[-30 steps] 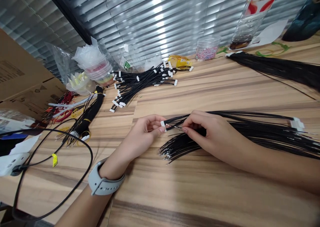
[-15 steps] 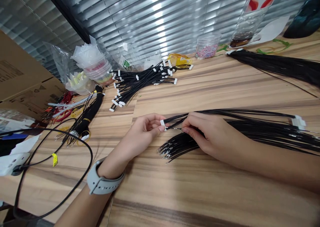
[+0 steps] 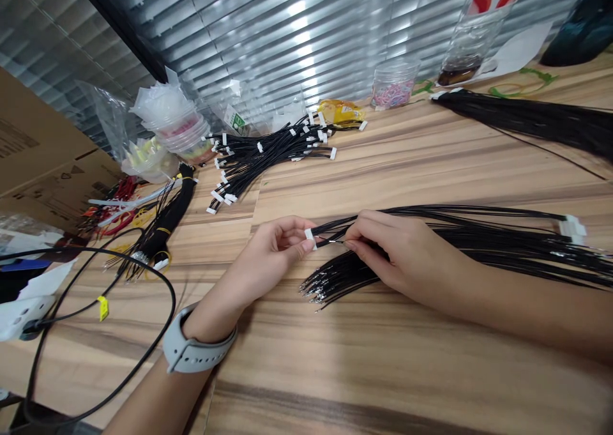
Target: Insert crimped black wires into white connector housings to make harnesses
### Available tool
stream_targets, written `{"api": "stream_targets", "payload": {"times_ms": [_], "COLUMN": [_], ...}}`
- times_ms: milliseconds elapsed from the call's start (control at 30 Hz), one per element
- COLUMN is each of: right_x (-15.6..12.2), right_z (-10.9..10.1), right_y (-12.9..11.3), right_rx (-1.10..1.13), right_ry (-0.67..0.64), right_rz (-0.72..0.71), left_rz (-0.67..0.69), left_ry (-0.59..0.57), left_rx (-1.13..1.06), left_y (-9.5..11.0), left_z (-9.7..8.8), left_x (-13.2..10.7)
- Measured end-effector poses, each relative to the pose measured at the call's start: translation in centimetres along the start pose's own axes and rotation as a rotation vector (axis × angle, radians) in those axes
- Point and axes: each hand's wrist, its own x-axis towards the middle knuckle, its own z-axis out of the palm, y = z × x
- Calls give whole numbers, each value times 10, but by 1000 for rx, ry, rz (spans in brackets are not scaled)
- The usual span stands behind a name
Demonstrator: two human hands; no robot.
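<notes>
Between the thumb and fingers of my left hand (image 3: 280, 250) is a small white connector housing (image 3: 311, 238), with several black wires running from it to the right. My right hand (image 3: 393, 243) pinches one black wire (image 3: 339, 241) close to its metal terminal, a short way right of the housing. Under and beside my right hand lies a loose bundle of black wires (image 3: 335, 275), their silvery crimped ends fanned out to the left. At the far right the wires meet a white connector block (image 3: 572, 229). My right palm hides part of the bundle.
Finished-looking black cables with white connectors (image 3: 272, 157) are piled behind. Another wire bundle (image 3: 522, 122) lies back right, near a bottle (image 3: 467, 45) and a jar (image 3: 395, 83). At left are a tied bundle (image 3: 165, 221), a looped black cord (image 3: 172, 307) and cardboard boxes (image 3: 38, 141).
The pinched wire end has shifted slightly upward and left along with my right hand. My left hand keeps its hold on the housing. The whole view has moved a little.
</notes>
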Motion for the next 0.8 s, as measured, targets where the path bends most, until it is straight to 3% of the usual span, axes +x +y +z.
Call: {"api": "stream_targets", "payload": {"times_ms": [367, 800], "right_x": [-3, -4], "right_z": [4, 3], "right_y": [0, 0], "right_rx": [-243, -286], "right_ry": [49, 69], "right_rz": [-274, -305], "left_rz": [-21, -45], "left_ry": [-1, -13], "left_rx": [-26, -55], "left_y": [2, 4], "left_z": [0, 1], "left_x": [0, -1]}}
